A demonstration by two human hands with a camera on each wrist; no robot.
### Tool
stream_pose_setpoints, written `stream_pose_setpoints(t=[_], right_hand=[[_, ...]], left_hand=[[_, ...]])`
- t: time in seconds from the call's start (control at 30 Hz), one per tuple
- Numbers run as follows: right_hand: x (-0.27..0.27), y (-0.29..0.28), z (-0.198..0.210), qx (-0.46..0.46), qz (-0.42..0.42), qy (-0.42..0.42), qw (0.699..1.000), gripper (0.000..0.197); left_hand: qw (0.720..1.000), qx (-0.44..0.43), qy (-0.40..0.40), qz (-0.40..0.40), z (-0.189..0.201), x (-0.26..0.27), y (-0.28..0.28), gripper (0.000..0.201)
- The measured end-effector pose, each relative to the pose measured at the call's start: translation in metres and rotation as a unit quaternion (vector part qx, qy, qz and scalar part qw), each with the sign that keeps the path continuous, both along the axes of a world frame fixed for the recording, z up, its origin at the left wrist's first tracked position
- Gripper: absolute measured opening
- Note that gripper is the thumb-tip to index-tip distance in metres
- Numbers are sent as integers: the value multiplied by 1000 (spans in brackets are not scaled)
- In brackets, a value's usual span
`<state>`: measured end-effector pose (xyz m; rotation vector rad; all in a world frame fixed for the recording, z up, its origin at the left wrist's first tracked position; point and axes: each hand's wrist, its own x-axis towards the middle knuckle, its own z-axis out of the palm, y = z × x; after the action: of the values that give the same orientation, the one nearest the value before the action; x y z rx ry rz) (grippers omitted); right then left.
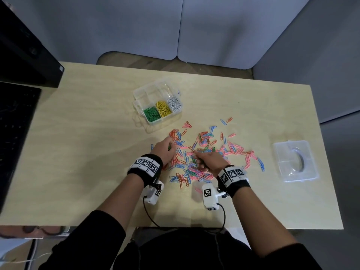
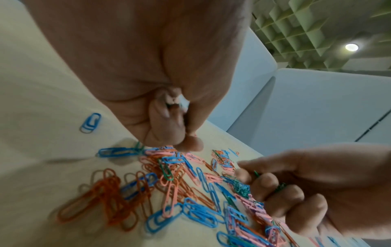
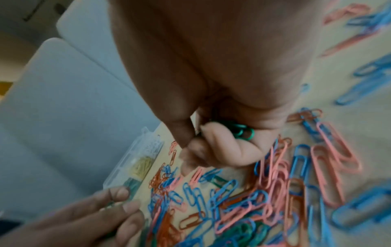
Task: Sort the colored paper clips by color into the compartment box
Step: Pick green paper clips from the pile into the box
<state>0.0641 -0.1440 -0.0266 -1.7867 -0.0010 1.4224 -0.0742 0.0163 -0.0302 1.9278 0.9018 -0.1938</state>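
Right grip: your right hand (image 3: 213,93) is curling its fingers (image 3: 224,147) round a small bunch of green clips (image 3: 243,131), held against the palm; it is hovering low over the middle of the pile.
Left grip: your left hand (image 1: 162,151) is sitting at the pile's left edge with fingers curled in; a bit of green is showing between them in the head view, and the left wrist view is showing the fingertips (image 2: 190,143) pressed together just above the clips. What exactly they are pinching is too blurred to name.
Pile: loose clips (image 1: 202,154) in blue, pink and orange, with a few green ones mixed in, are lying spread across the bench (image 1: 87,152) under and around both your hands.
Stray clips: one blue clip (image 2: 91,122) is lying apart, left of the left hand.
Box: the clear box (image 1: 176,115) is standing beyond the pile, towards the far left of it, open. Its near row is holding green, yellow and white clips, one colour per compartment, left to right; the far row is looking bare.
Lid: a clear lid (image 1: 296,160) is lying flat at the bench's right side, well apart from the pile.
Left edge: a dark keyboard (image 1: 13,133) is lying there.
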Motion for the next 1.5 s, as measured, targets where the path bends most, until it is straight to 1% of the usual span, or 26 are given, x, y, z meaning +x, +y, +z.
stream_pose_setpoints(t=[0.07, 0.1, 0.13, 0.17, 0.2, 0.27, 0.3, 0.37, 0.4, 0.43, 0.47, 0.5, 0.53, 0.57, 0.63, 0.73, 0.77, 0.83, 0.93, 1.0, 1.07, 1.13, 1.23, 1.33, 1.43, 1.5], right_hand=[[0, 2, -1, -22, 37, -63, 997, 30], [2, 2, 0, -48, 64, -97, 992, 27], [2, 1, 2, -65, 79, -106, 989, 25], [2, 0, 3, -65, 67, -67, 993, 23], [0, 0, 5, -47, 30, 2, 998, 23], [-2, -1, 9, 11, -56, 137, 989, 27], [-3, -2, 9, 36, -78, 176, 981, 31], [-3, -2, 8, 58, -99, 179, 977, 36], [-3, 0, 8, 52, -110, 154, 981, 36], [-3, 1, 9, 36, -112, 103, 988, 33], [-2, 1, 10, 11, -94, 18, 995, 26], [-1, 0, 11, -17, -48, -82, 995, 22], [0, -2, 10, -44, 21, -177, 983, 28], [1, -4, 8, -69, 88, -242, 964, 35], [0, -4, 5, -117, 172, -303, 930, 31], [-11, 3, 0, -164, 222, -350, 895, 17], [-15, 6, -3, -166, 226, -362, 889, 16], [-20, 8, -11, -140, 216, -363, 895, 18], [-21, 1, -16, -74, 195, -342, 916, 19], [-17, -4, -15, -24, 152, -300, 942, 26], [-11, -9, -11, 18, 78, -211, 974, 26], [-5, -12, -2, 68, -4, -91, 994, 16], [-2, -19, 9, 148, -94, 41, 984, 8], [-2, -29, 21, 194, -141, 120, 963, 27], [-3, -45, 28, 191, -181, 186, 947, 26], [-3, -56, 27, 150, -197, 205, 947, 26]], left_hand=[[1000, -20, -11, 13, 4, -5, 0, 7], [999, -28, -24, 25, 6, -8, 0, 8], [998, -31, -36, 43, 8, -12, 1, 9], [997, -31, -43, 62, 9, -15, 1, 13], [996, -27, -40, 80, 9, -18, 3, 20], [993, -17, -15, 114, 12, -22, 6, 30], [992, -13, -5, 128, 13, -24, 7, 32], [989, 3, 3, 145, 18, -28, 9, 32], [989, 12, 7, 148, 19, -30, 9, 32], [989, 20, 16, 146, 19, -32, 9, 30], [989, 28, 29, 140, 18, -33, 8, 28], [990, 42, 47, 126, 16, -35, 6, 26], [990, 61, 68, 106, 15, -36, 3, 26], [989, 80, 88, 88, 14, -37, 0, 28], [986, 101, 105, 82, 12, -37, -8, 33], [983, 102, 111, 109, 12, -31, -17, 30], [982, 99, 113, 119, 12, -29, -19, 27], [980, 85, 116, 134, 12, -25, -22, 22], [982, 63, 121, 132, 11, -22, -21, 14], [983, 64, 124, 121, 12, -22, -16, 12], [985, 65, 113, 109, 12, -23, -12, 13], [989, 51, 100, 98, 12, -22, -10, 14], [992, 4, 104, 75, 17, -17, -11, 17], [996, -28, 73, 52, 19, -13, -18, 26], [999, -30, 38, 8, 15, -10, -28, 23], [999, -44, 20, -11, 12, -9, -39, 20]])
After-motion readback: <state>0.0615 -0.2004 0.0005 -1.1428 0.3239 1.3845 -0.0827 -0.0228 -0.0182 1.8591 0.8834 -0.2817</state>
